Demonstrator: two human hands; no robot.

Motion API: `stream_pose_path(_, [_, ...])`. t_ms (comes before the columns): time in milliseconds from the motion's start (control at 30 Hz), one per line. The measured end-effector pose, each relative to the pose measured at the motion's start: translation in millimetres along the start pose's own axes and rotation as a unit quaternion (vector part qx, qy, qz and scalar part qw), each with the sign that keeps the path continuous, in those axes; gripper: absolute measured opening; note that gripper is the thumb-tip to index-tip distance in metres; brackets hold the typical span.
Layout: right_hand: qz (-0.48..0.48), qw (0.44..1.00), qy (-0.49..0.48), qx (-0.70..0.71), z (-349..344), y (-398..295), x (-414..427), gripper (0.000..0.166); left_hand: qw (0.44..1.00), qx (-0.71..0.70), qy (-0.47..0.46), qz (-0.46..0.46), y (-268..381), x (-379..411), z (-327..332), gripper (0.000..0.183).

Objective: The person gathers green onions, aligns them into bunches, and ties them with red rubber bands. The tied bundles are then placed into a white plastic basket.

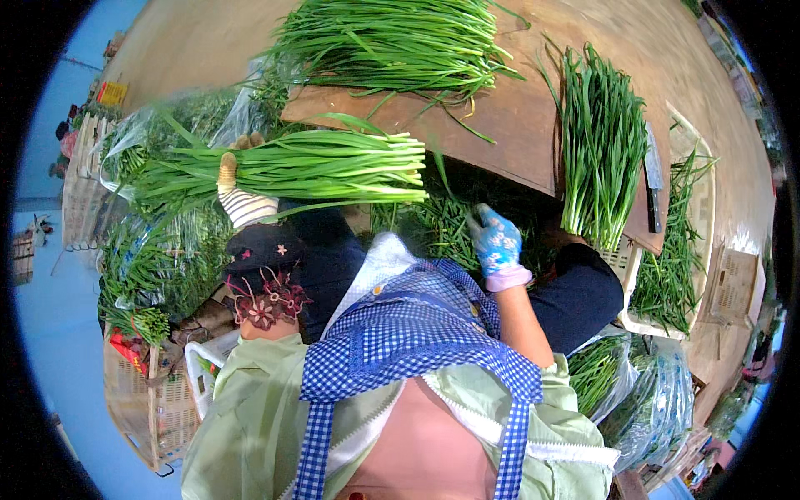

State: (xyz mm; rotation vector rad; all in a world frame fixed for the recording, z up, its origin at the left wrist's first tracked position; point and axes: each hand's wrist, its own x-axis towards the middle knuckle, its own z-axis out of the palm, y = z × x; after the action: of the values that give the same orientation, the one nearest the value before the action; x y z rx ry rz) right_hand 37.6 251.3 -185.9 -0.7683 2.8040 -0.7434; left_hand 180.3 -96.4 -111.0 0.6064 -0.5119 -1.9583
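My left hand (240,165), in a striped knitted glove, grips a thick bundle of garlic chives (331,164) near its leafy middle; the pale cut stem ends point right. My right hand (494,234), in a blue patterned glove, is off the bundle, above loose greens (447,231) between my knees. Its fingers are partly curled, and whether anything is between them cannot be told. A large pile of chives (394,47) lies on the wooden board (500,134) ahead. At the board's right side lies another bunch (600,150), beside a knife (653,178) with a black handle.
A white plastic basket (703,250) with loose green leaves stands at the right. Plastic bags of greens (656,394) lie at the lower right, and more bagged greens (181,250) are at the left. A plastic crate (169,419) stands at the lower left.
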Motion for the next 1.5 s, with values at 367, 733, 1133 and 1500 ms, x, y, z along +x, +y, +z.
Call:
stream_pose_path(367, [-0.344, 0.922, 0.152, 0.093, -36, -94, 27, 0.026, 0.99, 0.0, 0.078, -0.119, -6, 0, 7, 0.023])
stream_pose_path(733, [-0.327, 0.935, 0.067, 0.117, -33, -89, -8, 0.019, 0.995, 0.01, 0.061, -0.08, -15, -6, -4, 0.02])
stream_pose_path(1133, [-0.048, 0.964, 0.043, 0.258, -35, -14, -12, 0.014, 0.998, 0.011, -0.009, -0.054, 7, 20, -32, 0.029])
stream_pose_path(1500, [-0.011, 0.803, -0.177, 0.569, -22, -59, 37, 0.055, 0.996, 0.045, -0.011, -0.082, 1, 13, -18, 0.02])
